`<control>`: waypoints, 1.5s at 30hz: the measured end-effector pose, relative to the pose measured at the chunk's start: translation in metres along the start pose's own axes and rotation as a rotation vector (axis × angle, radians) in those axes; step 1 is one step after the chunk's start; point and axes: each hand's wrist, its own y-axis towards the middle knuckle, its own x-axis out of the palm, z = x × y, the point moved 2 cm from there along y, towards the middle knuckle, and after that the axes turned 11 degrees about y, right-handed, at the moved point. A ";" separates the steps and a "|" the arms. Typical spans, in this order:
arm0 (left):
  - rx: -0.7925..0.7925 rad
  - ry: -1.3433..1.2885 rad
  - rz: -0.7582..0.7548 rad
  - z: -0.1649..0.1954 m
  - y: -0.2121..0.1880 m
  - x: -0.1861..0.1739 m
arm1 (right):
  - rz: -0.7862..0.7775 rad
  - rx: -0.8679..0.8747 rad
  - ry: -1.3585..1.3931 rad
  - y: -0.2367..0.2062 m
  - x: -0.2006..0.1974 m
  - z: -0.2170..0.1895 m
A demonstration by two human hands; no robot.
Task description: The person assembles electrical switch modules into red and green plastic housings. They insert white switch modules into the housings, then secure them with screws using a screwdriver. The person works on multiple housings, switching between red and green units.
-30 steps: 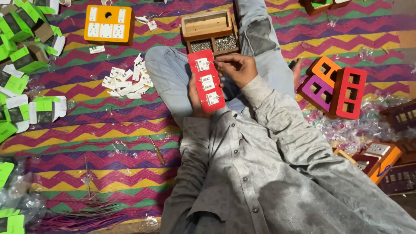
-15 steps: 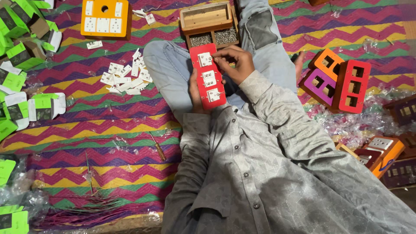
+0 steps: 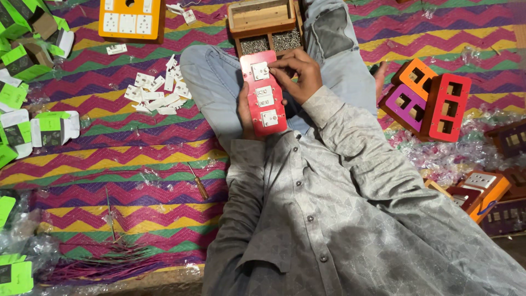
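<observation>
Three white socket modules sit in a row down the long red rectangular switch board that we hold over our lap, just below twelve o'clock from our chest. Around it, on the zigzag-striped woven mat, a wooden tray with compartments of small metal screws lies at twelve o'clock, touching the board's far end. A loose heap of white plastic modules lies at ten o'clock, too jumbled for us to count. One orange board fitted with white sockets lies at eleven o'clock. Three empty frames, orange, purple and red, stand together at two o'clock. Green and white cartons crowd nine to ten o'clock. One wooden-handled screwdriver lies at eight o'clock. Our bent knees in blue jeans flank the board; nothing covers its face except our fingers.

Our left hand wraps the board from beneath, fingers pressed around its left edge. Our right hand has its fingertips pressed together on the topmost white module.
</observation>
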 end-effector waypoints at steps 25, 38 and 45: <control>0.034 -0.051 -0.056 0.002 -0.004 -0.003 | -0.149 -0.169 -0.107 0.001 -0.002 -0.007; 0.040 -0.063 -0.076 -0.003 0.001 -0.012 | -0.208 -0.038 -0.058 -0.002 0.001 0.009; -0.043 -0.081 -0.056 -0.002 0.001 -0.016 | -0.179 0.060 0.106 -0.001 -0.001 0.015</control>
